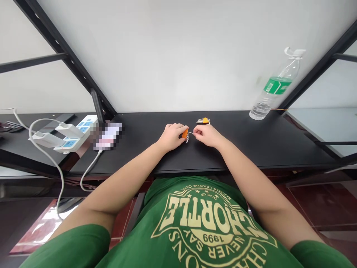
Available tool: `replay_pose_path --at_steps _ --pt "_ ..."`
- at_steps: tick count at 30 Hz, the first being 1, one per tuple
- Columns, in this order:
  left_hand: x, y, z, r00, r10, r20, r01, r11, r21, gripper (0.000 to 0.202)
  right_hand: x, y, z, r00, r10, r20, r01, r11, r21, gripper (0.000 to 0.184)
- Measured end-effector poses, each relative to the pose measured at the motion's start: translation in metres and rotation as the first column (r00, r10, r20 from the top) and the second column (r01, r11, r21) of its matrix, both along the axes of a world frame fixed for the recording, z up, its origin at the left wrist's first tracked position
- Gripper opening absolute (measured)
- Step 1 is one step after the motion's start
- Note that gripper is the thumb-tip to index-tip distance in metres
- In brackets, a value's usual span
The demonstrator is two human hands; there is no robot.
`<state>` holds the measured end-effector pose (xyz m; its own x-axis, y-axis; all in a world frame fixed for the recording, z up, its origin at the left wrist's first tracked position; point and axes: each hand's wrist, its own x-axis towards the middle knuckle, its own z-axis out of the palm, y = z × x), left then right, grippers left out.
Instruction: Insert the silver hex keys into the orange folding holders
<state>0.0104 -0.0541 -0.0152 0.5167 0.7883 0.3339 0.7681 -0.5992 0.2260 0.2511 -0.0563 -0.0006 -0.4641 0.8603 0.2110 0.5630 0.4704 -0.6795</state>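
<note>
My left hand (172,135) is closed around an orange holder (184,134) with several thin metal hex keys sticking out of it, just above the black table (251,145). My right hand (205,134) pinches the end of one thin metal key (190,133) that reaches from the holder. A second orange holder (205,120) with its keys lies on the table just behind my right hand.
A clear water bottle (275,89) with a green label stands at the back right near the wall. At the left lie a white power strip (75,136) with plugged chargers and cables, and a blurred phone (108,136). Black frame bars rise on both sides.
</note>
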Motion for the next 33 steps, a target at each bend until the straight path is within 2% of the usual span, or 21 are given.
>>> replay_pose_path --at_steps 2,4,7,9,13,16,19,21,24,27,30,32,33 --pt "0.0 0.0 0.0 1.0 0.005 -0.002 -0.005 1.0 -0.006 0.048 0.0 -0.001 0.001 0.998 -0.031 -0.05 0.028 0.998 -0.057 0.009" --pt "0.001 -0.001 0.001 1.0 0.022 -0.011 -0.022 1.0 -0.009 0.047 -0.002 -0.002 0.002 0.989 -0.069 -0.129 0.045 0.983 -0.178 0.013" --pt "0.004 -0.004 0.003 0.999 0.032 -0.034 -0.032 0.999 0.013 0.042 -0.008 -0.002 0.001 0.947 -0.145 -0.288 0.019 0.917 -0.398 0.023" --pt "0.007 -0.006 0.004 0.999 0.013 -0.035 -0.012 0.999 0.035 0.038 -0.015 -0.001 -0.002 0.894 -0.205 -0.398 -0.021 0.87 -0.493 0.028" --pt "0.011 -0.007 0.003 1.0 -0.016 0.007 0.016 0.998 0.054 0.029 -0.024 0.003 -0.006 0.783 -0.281 -0.555 -0.11 0.816 -0.568 0.032" --pt "0.01 -0.006 0.003 0.999 0.023 0.033 -0.025 0.999 0.047 0.024 -0.023 0.006 -0.007 0.726 -0.264 -0.635 -0.222 0.784 -0.579 0.028" --pt "0.009 -0.006 0.002 0.998 0.039 0.044 -0.042 0.997 0.062 0.022 -0.02 0.005 -0.008 0.715 -0.213 -0.666 -0.293 0.774 -0.562 0.029" --pt "0.01 -0.007 0.003 0.999 0.021 0.039 -0.024 0.997 0.072 0.016 -0.021 0.004 -0.009 0.739 -0.176 -0.65 -0.285 0.793 -0.539 0.032" --pt "0.011 -0.009 0.004 1.0 -0.009 0.029 0.007 0.997 0.071 0.009 -0.026 0.003 -0.013 0.819 -0.141 -0.556 -0.186 0.852 -0.49 0.033" --pt "0.011 -0.009 0.005 0.999 -0.024 0.024 0.022 0.998 0.055 0.017 -0.024 0.003 -0.012 0.906 -0.133 -0.403 -0.045 0.914 -0.404 0.028" --pt "0.008 -0.007 0.003 1.0 -0.02 0.016 0.019 0.999 0.042 0.033 -0.011 0.006 -0.008 0.974 -0.139 -0.179 0.107 0.978 -0.177 0.02" --pt "0.005 -0.004 0.001 1.0 -0.004 0.008 0.004 0.999 0.04 0.04 0.0 0.01 -0.006 0.985 -0.17 0.042 0.169 0.985 0.032 0.015" --pt "0.003 -0.002 0.0 1.0 0.008 0.005 -0.008 0.999 0.037 0.042 0.005 0.012 -0.005 0.974 -0.179 0.141 0.167 0.981 0.095 0.014"
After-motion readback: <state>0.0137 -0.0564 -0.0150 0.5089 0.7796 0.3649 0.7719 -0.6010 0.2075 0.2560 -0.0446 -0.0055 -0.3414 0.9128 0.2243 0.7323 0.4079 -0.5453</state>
